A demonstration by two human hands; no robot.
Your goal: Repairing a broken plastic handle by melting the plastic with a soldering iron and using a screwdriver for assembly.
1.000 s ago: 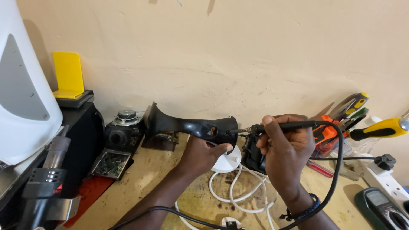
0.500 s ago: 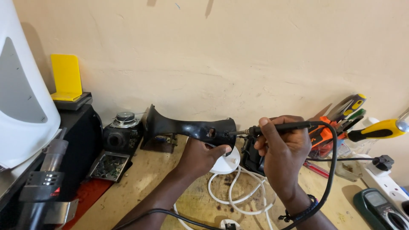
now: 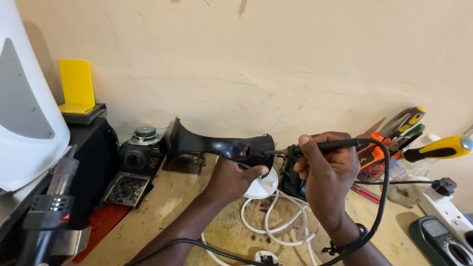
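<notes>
— Hands first: what is each one doing?

— My left hand (image 3: pixel 235 178) has its grip clamped from below on a black housing (image 3: pixel 217 146), a long plastic shell with a flared end pointing left. I hold it level above the worktop (image 3: pixel 182 207), near the wall. My right hand (image 3: pixel 327 177) has its grip closed around a soldering iron (image 3: pixel 325 146), pen-fashion, with the tip touching the housing's right end.

— Where does the iron's cable go?

— Its black cable (image 3: pixel 383 187) loops down past my right wrist and runs out across the bottom of the view.

— What lies under your hands?

— A white round disc (image 3: pixel 262 188) with a white cord (image 3: pixel 276 221) coiled on the worktop, just below the housing.

— And to the sides?

— On the left, a small speaker (image 3: pixel 143 148) and a circuit board (image 3: pixel 125 189) beside a black box. A yellow stand (image 3: pixel 76 88) sits on top of that box, and a heat gun (image 3: pixel 51 207) stands in the near left corner. On the right, a screwdriver (image 3: pixel 438 148) with a yellow handle, orange-handled tools (image 3: pixel 374 155) behind my right hand, a white power strip (image 3: pixel 451 209), and a multimeter (image 3: pixel 441 239) at the lower right corner.
</notes>
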